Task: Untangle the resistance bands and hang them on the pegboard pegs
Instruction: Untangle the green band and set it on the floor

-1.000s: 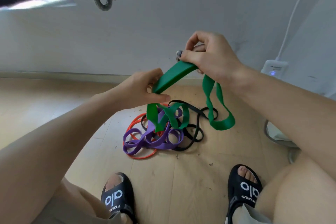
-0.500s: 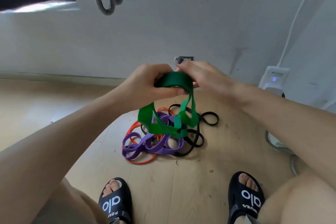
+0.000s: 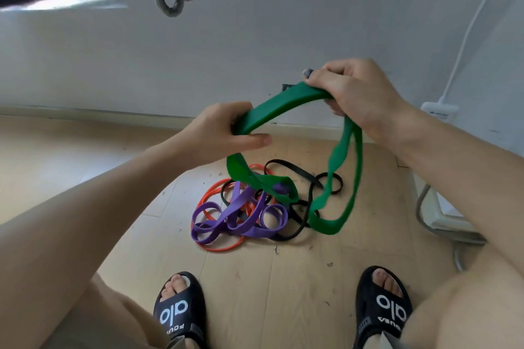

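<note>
Head view gives me both hands clenched on the green band (image 3: 283, 106), left hand (image 3: 224, 130) low, right hand (image 3: 354, 93) higher, a taut span between them. Its loops hang over the purple band (image 3: 241, 218), orange band (image 3: 221, 248) and black band (image 3: 297, 176) piled on bare floor (image 3: 85, 156) short of the wall (image 3: 255, 37).

Light wood floor (image 3: 283, 292), kinda dusty with little bits of debris. Mid-frame there's a tangled pile sitting on it: purple band (image 3: 241, 219), orange band (image 3: 215, 246) and black band (image 3: 297, 173), all looped through each other. Two black slides (image 3: 178, 312) planted at the bottom edge.
</note>
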The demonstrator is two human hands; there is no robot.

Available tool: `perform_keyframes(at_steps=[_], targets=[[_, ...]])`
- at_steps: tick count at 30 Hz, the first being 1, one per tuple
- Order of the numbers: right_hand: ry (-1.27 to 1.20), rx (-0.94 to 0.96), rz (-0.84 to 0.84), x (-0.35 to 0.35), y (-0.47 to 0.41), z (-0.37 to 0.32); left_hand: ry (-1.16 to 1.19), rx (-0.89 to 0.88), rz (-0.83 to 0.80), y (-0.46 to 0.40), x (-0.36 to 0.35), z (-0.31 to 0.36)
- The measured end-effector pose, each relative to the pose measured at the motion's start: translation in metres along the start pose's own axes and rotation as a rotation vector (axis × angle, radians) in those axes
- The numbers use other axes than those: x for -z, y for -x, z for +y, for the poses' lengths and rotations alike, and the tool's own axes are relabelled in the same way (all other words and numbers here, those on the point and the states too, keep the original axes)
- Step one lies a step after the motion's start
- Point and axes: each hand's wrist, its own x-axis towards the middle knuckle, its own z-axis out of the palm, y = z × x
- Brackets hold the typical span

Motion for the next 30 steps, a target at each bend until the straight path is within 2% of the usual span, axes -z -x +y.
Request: perform_keyframes(at_steps=[2,4,7,10,13,16,19,24,26,30], targets=[[0.202,-0.047,-0.041,0.005,-0.002,0.011,-0.025,-0.036,0.051,0.002,0.002,0.007],[0.274,-0.130,-0.129,0.006,-0.001,0.017,0.020,-0.062,0.115,0.003,0.005,0.015],[0.099,-0.170,-0.285,-0.007,0.005,0.012,0.095,-0.098,0.117,0.005,0.007,0.032],[-0.059,-0.062,-0.349,-0.021,0.008,0.002,-0.014,-0.170,0.136,0.004,0.000,0.040],[0.046,0.051,-0.308,-0.027,0.009,-0.004,-0.028,-0.151,0.150,0.002,-0.001,0.037],[0.106,0.076,-0.208,-0.027,0.006,-0.006,-0.033,-0.129,0.041,0.002,0.001,0.027],[0.082,0.072,-0.157,-0.026,0.005,-0.008,-0.028,-0.130,-0.013,0.002,-0.003,0.015],[-0.001,0.071,-0.065,-0.012,0.006,-0.010,-0.170,-0.082,-0.141,0.001,-0.014,-0.013],[-0.008,0.050,-0.046,-0.006,0.006,-0.007,-0.203,-0.078,-0.121,0.001,-0.010,-0.014],[0.089,-0.010,-0.103,0.005,0.005,0.003,-0.116,-0.117,0.076,0.007,0.004,0.010]])
